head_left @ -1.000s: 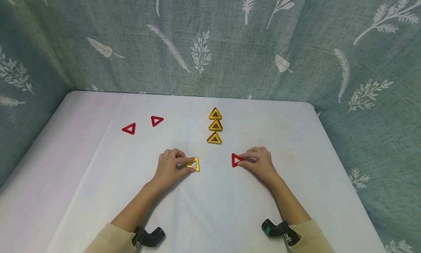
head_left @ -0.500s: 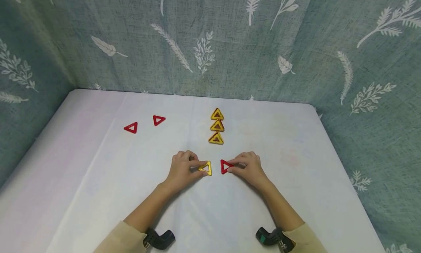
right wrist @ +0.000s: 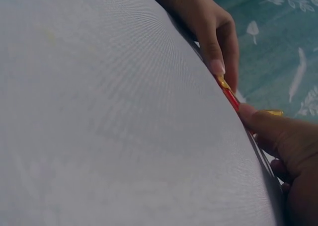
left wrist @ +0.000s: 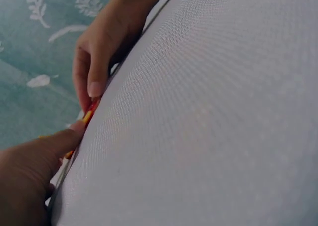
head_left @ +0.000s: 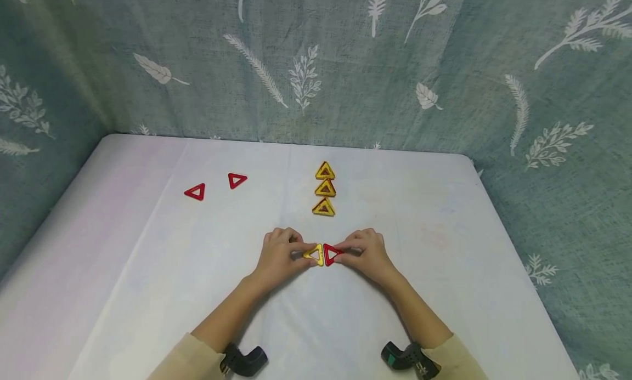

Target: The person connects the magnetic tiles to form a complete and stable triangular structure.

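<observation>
My left hand [head_left: 282, 255] pinches a yellow hollow triangle [head_left: 320, 255] between thumb and finger, low over the white table. From the other side my right hand [head_left: 367, 254] pinches a red hollow triangle [head_left: 326, 255] the same way. The two pieces stand side by side, flat edges facing, with hardly any gap; whether they touch I cannot tell. In the left wrist view both hands meet at the table's surface, and the red piece [left wrist: 95, 105] shows under the right fingertips. The right wrist view shows the yellow piece [right wrist: 221, 81] at the left fingertips.
Beyond the hands, three yellow triangles with red showing at their edges form a column, the nearest triangle [head_left: 323, 213] closest to me. Two loose red triangles, one left [head_left: 201, 192] and one right [head_left: 231, 181], lie at the back left. A leaf-patterned green curtain [head_left: 207, 106] borders the table.
Both hands have moved toward each other, the left one rightward with the yellow triangle, the right one leftward with the red triangle. The wide gap between the pieces has nearly closed.
</observation>
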Demonstrator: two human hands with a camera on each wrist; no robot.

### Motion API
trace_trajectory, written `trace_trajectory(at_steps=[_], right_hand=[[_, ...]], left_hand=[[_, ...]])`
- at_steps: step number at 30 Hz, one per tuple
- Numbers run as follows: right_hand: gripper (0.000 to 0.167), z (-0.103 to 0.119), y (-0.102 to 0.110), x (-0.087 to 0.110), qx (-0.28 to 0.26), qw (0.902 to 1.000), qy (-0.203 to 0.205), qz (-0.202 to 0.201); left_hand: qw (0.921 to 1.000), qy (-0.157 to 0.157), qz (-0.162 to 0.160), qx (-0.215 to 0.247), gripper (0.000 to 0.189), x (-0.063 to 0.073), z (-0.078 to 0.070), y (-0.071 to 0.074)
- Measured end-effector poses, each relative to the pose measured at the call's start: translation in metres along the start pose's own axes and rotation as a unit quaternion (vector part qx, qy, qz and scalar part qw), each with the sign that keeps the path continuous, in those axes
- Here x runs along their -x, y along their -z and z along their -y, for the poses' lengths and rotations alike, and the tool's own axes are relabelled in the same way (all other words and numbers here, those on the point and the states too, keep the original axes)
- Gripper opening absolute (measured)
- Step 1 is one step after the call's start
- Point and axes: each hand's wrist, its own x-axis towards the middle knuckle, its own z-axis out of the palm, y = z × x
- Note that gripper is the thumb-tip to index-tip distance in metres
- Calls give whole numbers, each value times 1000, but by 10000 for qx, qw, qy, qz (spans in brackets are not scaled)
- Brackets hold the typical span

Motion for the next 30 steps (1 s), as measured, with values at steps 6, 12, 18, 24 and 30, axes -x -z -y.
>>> trace_trajectory(at_steps=[6,12,18,24,30], right_hand=[[25,0,-6,2,132,9992,369,-71],[33,3,-7,4,322,9977,593,-86],[47,2,-14,2,836,9913,1001,-167],[48,2,-16,0,899,9904,1027,-192],[46,1,-13,3,722,9930,913,-206]], left_hand=[[9999,-75,-116,37,36,4,1,1],[9998,-10,-160,142,36,4,-1,-1],[9991,-114,-315,243,35,3,-1,-2],[9990,-269,-255,244,35,1,2,-2],[9948,-32,-293,977,38,1,9,2]])
